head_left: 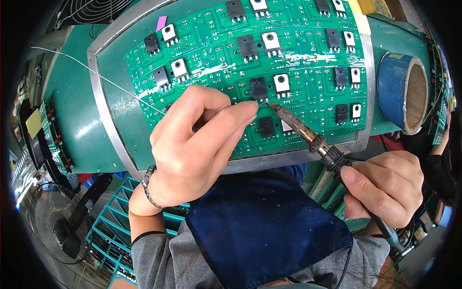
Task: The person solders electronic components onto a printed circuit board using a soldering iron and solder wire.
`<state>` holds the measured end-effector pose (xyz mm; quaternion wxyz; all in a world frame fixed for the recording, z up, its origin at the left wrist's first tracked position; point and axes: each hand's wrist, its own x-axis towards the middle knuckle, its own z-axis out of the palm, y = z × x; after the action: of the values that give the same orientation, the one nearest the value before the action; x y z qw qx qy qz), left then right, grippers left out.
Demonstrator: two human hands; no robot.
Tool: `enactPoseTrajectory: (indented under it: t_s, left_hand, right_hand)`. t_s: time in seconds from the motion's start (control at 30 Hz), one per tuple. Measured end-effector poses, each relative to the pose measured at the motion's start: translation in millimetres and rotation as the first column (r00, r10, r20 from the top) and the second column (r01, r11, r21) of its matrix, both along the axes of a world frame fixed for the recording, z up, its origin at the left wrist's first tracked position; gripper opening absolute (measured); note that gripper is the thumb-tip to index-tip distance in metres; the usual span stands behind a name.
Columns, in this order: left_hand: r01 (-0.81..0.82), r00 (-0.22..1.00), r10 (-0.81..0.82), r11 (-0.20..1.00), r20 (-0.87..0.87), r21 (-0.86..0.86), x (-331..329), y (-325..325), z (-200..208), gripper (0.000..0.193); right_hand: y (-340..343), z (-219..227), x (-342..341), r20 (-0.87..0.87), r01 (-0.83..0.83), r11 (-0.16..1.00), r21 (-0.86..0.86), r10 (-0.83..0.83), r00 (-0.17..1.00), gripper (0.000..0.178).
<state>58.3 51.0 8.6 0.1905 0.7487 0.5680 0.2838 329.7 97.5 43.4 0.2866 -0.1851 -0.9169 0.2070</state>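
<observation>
A large green circuit board (211,50) lies in front of me, set with black and white-faced three-legged components. My left hand (190,137) rests over its near left part, thumb and fingertips pinched on a thin solder wire (115,85) that trails off to the upper left. In my right hand (385,188), gripped like a pen, is a soldering iron (302,131) with a dark, worn tip. Its tip meets the left fingertips' area at the legs of a black component (258,88); exact contact is too small to tell. My left hand hides some nearby components.
A metal frame (107,113) surrounds the board on a green bench (79,96). To the right stands a blue-sided roll with a cardboard core (416,96). Teal racks (113,219) holding boards and a fan (48,216) are at the lower left. Yellow paper (358,17) lies at the top right.
</observation>
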Motion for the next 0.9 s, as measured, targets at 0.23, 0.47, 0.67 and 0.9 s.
enactPoseTrajectory:
  t_s: [0.23,0.47,0.67,0.9]
  left_hand:
    - [-0.003,1.0,0.003,1.0,0.0,-0.015,-0.8,0.4,-1.3,0.026]
    - [0.003,1.0,-0.002,0.999,0.026,-0.045,0.7,1.3,-2.2,0.026]
    - [0.019,1.0,-0.018,0.998,0.021,-0.053,-0.1,1.1,-2.9,0.027]
    - [0.013,0.997,-0.012,1.0,0.074,-0.017,-3.9,-2.1,6.7,0.026]
  right_hand:
    - [2.1,-1.0,-1.5,-0.007,-0.003,1.0,0.008,0.003,1.0,0.03]
    - [4.9,-1.8,-0.7,-0.016,-0.045,0.998,0.047,0.046,0.999,0.031]
    - [2.3,-0.4,-0.7,0.006,-0.02,0.999,0.034,0.02,1.0,0.032]
    - [-4.7,3.5,5.3,-0.009,-0.009,0.999,0.04,0.01,1.0,0.035]
